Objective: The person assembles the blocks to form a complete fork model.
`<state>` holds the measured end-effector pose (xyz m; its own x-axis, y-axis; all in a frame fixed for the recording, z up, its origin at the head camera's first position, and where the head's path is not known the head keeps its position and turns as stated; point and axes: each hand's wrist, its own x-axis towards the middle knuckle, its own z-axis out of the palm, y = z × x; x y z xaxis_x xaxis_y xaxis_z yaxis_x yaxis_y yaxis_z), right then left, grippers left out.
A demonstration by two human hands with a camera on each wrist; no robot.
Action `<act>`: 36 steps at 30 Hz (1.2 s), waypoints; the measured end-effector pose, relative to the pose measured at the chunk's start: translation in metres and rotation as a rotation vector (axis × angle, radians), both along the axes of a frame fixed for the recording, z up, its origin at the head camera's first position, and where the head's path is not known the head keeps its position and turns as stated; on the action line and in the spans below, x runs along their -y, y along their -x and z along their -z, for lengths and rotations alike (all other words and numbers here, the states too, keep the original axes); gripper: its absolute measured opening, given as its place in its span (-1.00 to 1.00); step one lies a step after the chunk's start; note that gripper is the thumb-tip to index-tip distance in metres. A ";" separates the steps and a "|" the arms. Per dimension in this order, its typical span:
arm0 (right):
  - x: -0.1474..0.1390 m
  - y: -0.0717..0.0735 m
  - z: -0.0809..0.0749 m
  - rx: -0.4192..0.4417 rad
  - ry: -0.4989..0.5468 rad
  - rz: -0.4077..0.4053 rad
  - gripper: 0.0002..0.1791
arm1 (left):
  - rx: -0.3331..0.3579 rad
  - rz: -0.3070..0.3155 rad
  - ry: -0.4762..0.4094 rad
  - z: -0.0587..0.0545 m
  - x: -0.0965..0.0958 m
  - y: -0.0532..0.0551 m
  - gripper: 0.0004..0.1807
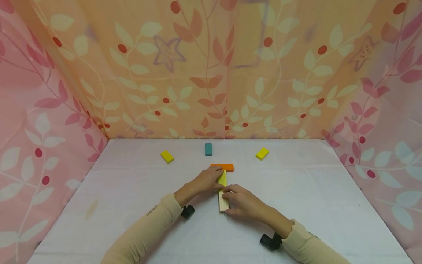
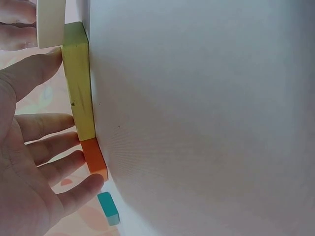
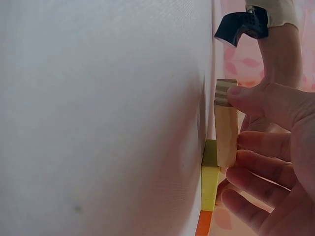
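Observation:
My right hand [image 1: 245,201] pinches a plain wooden block [image 1: 223,202] between thumb and fingers. In the right wrist view that wooden block [image 3: 226,132] is raised off the cloth, its far end overlapping the near end of a yellow block [image 3: 210,189]. The yellow block [image 1: 222,178] lies lengthwise, its far end against the middle of a crosswise orange block [image 1: 227,168]. My left hand [image 1: 206,179] rests beside these two with fingers fairly straight. In the left wrist view its thumb touches the yellow block [image 2: 78,93] near one end, and other fingertips reach the orange block [image 2: 93,155].
Farther back lie a teal block [image 1: 208,149], one yellow block [image 1: 167,156] to the left and another yellow block [image 1: 262,153] to the right. A white cloth [image 1: 132,176] covers the table. Patterned curtains [image 1: 211,73] enclose the back and sides.

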<state>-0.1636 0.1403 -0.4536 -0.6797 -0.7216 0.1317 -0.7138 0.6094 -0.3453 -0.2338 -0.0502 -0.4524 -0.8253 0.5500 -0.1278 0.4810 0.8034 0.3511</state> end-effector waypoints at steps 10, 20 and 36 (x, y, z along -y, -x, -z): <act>0.001 0.001 0.001 -0.032 0.001 -0.035 -0.53 | -0.002 -0.019 0.042 -0.002 -0.003 -0.001 -0.30; 0.000 0.001 0.003 -0.024 -0.015 -0.031 -0.53 | -0.004 -0.015 0.040 -0.001 -0.002 0.000 -0.30; 0.002 0.003 0.004 -0.041 -0.041 -0.036 -0.53 | -0.006 -0.017 0.015 -0.001 -0.001 0.000 -0.30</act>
<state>-0.1663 0.1387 -0.4580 -0.6479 -0.7507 0.1289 -0.7485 0.5962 -0.2904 -0.2337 -0.0491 -0.4517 -0.8351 0.5342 -0.1309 0.4696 0.8165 0.3359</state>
